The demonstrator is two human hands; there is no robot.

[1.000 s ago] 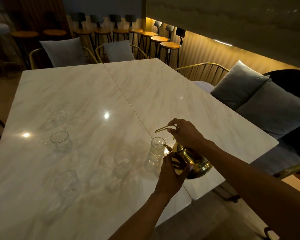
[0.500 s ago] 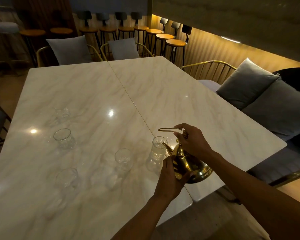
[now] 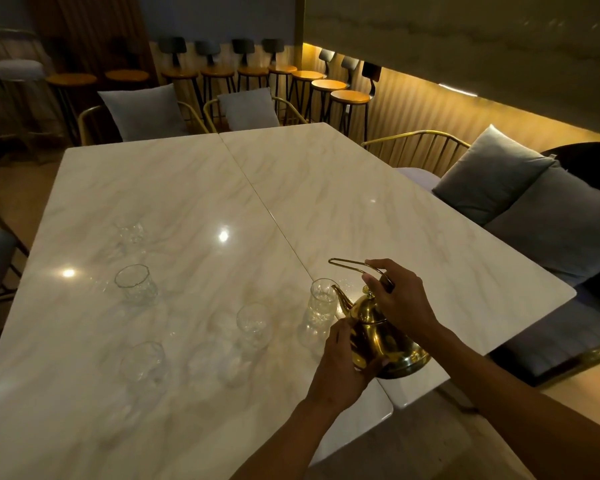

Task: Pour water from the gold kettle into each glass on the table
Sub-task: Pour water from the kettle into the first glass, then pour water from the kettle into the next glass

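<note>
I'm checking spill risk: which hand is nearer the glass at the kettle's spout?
Left. The left hand is just below the glass; the right hand is farther right, on the kettle handle.

White marble-look table (image 3: 326, 188): polished, glossy top, pale veining, showing two bright lamp reflections towards its left edge. Gold metal kettle (image 3: 385, 337) near the table's near edge: mirror-shiny brass tone, thin metal wire handle. Clear cut-pattern glass tumblers (image 3: 136, 284) are looking faceted, smooth-rimmed, transparent. Grey cloth cushions (image 3: 489, 174) by the right edge: matt, soft weave. Round wooden-seat bar stools (image 3: 349, 97) beyond the far edge: smooth seats, dark metal legs.
</note>
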